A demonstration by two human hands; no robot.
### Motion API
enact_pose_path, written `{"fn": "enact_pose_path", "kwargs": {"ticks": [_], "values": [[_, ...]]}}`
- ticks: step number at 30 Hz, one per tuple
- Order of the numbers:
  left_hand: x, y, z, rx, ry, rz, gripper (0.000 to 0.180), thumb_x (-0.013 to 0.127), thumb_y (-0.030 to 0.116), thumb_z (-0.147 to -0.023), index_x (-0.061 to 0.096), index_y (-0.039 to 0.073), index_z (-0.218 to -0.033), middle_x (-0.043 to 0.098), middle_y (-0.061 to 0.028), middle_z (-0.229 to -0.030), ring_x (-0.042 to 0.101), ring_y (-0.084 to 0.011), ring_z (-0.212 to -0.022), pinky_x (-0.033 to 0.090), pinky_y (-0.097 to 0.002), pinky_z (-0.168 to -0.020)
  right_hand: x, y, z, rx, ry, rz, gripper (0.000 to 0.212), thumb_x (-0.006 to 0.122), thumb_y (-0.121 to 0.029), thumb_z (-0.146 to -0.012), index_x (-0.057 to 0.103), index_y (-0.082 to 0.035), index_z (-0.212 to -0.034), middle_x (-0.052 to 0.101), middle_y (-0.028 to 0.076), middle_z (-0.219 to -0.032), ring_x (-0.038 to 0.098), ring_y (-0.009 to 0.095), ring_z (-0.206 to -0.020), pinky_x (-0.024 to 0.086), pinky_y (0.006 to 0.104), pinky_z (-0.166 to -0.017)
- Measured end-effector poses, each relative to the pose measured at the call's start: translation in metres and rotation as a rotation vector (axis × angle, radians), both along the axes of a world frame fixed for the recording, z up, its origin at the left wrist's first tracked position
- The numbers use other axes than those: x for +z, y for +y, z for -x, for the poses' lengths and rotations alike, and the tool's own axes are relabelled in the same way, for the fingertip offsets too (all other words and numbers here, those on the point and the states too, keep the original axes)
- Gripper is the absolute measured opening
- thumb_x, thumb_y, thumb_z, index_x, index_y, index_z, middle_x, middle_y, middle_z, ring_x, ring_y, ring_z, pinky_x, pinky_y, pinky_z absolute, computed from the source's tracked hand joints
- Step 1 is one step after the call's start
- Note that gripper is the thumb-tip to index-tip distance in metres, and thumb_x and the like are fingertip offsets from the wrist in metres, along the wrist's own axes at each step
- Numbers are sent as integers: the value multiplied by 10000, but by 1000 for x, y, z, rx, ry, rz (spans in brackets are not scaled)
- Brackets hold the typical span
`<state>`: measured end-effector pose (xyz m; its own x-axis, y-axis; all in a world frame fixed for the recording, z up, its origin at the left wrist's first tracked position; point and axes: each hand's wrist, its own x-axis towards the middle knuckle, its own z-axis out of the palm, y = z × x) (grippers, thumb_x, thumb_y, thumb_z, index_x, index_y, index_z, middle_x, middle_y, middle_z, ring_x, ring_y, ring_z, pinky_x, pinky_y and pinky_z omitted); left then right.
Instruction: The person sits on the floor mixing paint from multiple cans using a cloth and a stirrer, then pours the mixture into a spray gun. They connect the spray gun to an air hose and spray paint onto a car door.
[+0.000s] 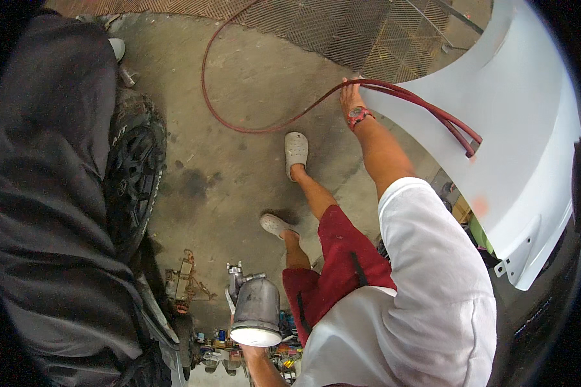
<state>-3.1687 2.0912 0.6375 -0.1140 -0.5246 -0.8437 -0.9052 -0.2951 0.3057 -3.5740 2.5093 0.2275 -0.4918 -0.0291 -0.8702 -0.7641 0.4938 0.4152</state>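
My left hand (254, 353) is at the white-lidded end of a grey metal paint cup on a spray gun (257, 303). Most of its fingers are hidden behind the cup. The gun's metal body and fittings stick out at the cup's far end. On the other side my arm is stretched out, a red watch (357, 115) on the wrist. There my right hand (350, 95) closes on a dark red hose (407, 95), right beside the narrow tip of a pale grey fender panel (529, 109). The hose runs over the panel's face in a double strand.
At left stands a vehicle wheel (135, 180) beside a large black cloth cover (45, 193). The hose trails over the concrete floor (174, 84) past ribbed mats (342, 32). Behind the gun are a rusty metal part (186, 277) and cluttered small items (223, 348).
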Motion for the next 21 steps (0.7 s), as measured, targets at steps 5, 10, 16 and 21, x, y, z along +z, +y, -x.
{"fn": "enact_pose_path", "kwargs": {"ticks": [5, 10, 16, 21], "values": [[-1, -13, -1, -19, 71, -24, 622, 664, 294, -1082, 457, 2, -1590, 527, -123, -1581, 528, -266, -1425, 465, -452, -1174, -8, -5, -41, -59, -147, 189, 452, 633, -295, -1004, 692, -121, -1418, 672, 144, -1445, 652, 338, -1280, 438, 538, -972], [-11, -16, 33, -156, 279, -41, 618, 661, 298, -1085, 459, 3, -1589, 522, -121, -1586, 521, -267, -1432, 462, -457, -1179, 75, -63, -105, -31, -195, 849, 194, 672, -293, -947, 807, -184, -1035, 769, 30, -982, 742, 264, -998, 483, 460, -815], [2, -29, 139, 149, 568, -100, 430, 694, 100, -1050, 560, 79, -1458, 631, -106, -1312, 637, -238, -1074, 560, -430, -805, 267, -166, -123, -186, 35, 1433, 284, 644, -386, -1023, 687, -173, -1205, 724, 88, -1042, 706, 308, -1050, 499, 505, -892], [55, -55, 242, 156, 823, -200, 376, 647, 263, -1125, 555, 54, -1423, 584, -20, -992, 459, -133, -773, 485, -383, -745, 398, -201, -105, -440, 178, 1663, 295, 636, -407, -1052, 673, -204, -1263, 703, 112, -1077, 686, 342, -1089, 502, 518, -914]]}}
